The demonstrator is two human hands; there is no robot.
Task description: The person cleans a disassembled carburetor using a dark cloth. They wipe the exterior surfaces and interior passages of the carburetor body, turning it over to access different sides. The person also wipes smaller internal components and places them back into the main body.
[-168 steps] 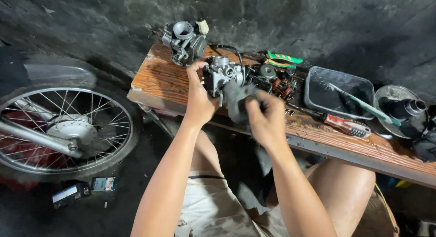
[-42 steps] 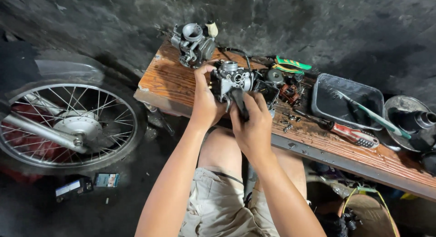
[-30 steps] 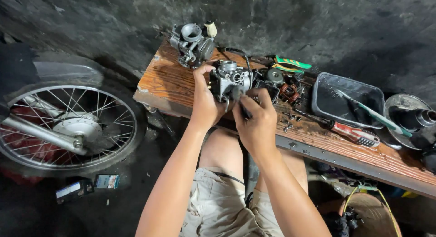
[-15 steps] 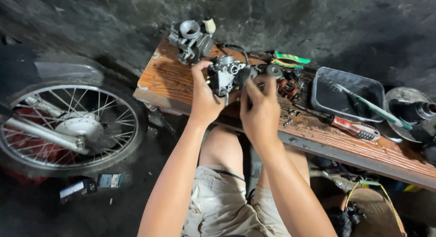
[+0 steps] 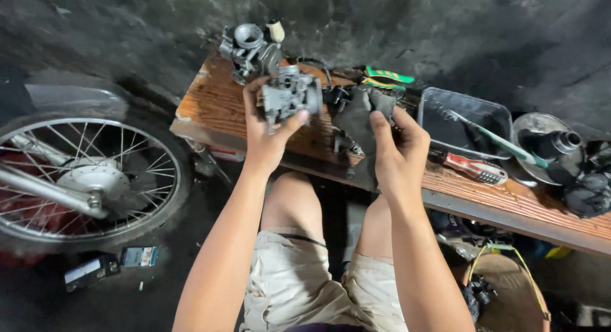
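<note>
Over a worn wooden bench, a person's left hand clenched a grey metal carburettor, thumb hooked across its near face and fingers behind, lifting it clear of the boards. Just to the right of that grip, the right hand clutched a dark rag, the cloth bunched against the palm and hanging toward the bench, close to the carburettor but apart from it. Beyond the left hand's knuckles a second carburettor stood on the bench; farther right of the rag lay a red-handled screwdriver and a dark tray. Below and left of the gripping hand stood a spoked wheel. Good wiping here appeared to call for a firm, steady left-hand hold and a fold of cloth worked into the recesses, with the part kept above the bench in case it slipped.
</note>
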